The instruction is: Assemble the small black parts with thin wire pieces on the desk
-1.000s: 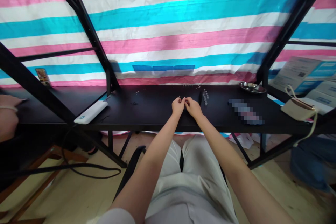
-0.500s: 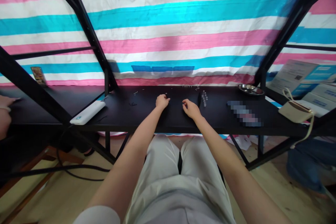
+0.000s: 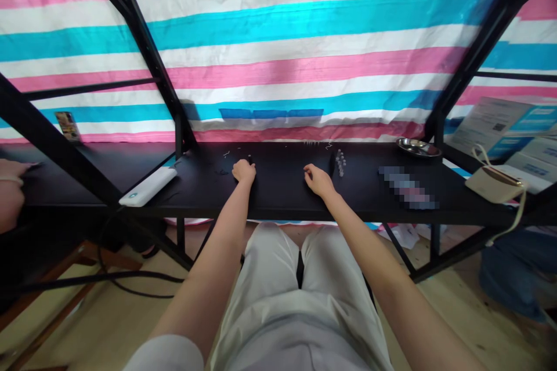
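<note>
left hand (image 3: 243, 171) | left fingers (image 3: 240, 166) curled, small dark piece (image 3: 249, 159) at their tips, grip unclear | right hand (image 3: 319, 181) | right fingers (image 3: 307, 168) relaxed, empty, resting on black tabletop (image 3: 278, 200), near small vials (image 3: 340, 163)

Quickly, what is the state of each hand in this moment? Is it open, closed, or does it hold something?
Left hand: closed, small dark object at the fingertips; cannot tell if held.
Right hand: loosely open, nothing visible in it.

No words are showing clearly. The cards (image 3: 491, 119) are carrying blue print and a square code (image 3: 499, 126), but it is all too small to read.
</note>
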Tool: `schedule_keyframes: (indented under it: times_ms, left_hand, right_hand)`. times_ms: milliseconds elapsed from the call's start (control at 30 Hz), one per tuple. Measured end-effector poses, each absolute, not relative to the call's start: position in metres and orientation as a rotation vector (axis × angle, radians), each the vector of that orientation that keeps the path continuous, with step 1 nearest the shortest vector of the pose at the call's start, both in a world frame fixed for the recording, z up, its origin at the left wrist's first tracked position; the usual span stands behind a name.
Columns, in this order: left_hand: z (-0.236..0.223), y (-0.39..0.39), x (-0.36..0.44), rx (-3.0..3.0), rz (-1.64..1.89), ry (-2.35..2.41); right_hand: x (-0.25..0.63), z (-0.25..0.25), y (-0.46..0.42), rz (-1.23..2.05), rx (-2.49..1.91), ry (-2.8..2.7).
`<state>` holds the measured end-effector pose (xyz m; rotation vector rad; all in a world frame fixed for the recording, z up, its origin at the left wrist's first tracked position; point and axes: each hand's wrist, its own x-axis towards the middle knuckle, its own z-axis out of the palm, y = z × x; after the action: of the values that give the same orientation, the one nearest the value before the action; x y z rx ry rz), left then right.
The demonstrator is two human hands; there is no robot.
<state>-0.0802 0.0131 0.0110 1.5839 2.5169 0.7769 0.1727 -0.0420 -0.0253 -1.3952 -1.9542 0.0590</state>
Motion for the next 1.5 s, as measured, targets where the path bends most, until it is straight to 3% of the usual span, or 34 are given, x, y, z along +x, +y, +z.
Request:
schedule_keyframes:
  times_ms: [400,700,967,1100,1333,1500]
  left_hand:
    - [0.002,0.019,-0.085,1.651,0.789,2.503]
    - [0.006,0.014,-0.083,1.682,0.763,2.500]
    - [0.016,-0.005,-0.064,1.669,1.209,2.483]
    - [0.022,-0.023,-0.031,2.093,1.323,2.157]
    - [0.013,-0.053,0.046,2.919,0.887,1.352]
    - [0.002,-0.057,0.088,2.902,0.713,1.309]
  right_hand:
    - [0.172,-0.021,-0.046,0.066,-1.365,-1.925]
    - [0.175,-0.015,-0.057,-0.053,-1.314,-1.609]
    - [0.199,-0.009,-0.059,-0.217,-1.280,-0.960]
    - [0.214,-0.009,-0.054,-0.265,-1.373,-0.701]
    - [0.216,-0.012,-0.052,-0.141,-1.605,-0.716]
    - [0.208,-0.016,-0.052,-0.063,-1.718,-0.872]
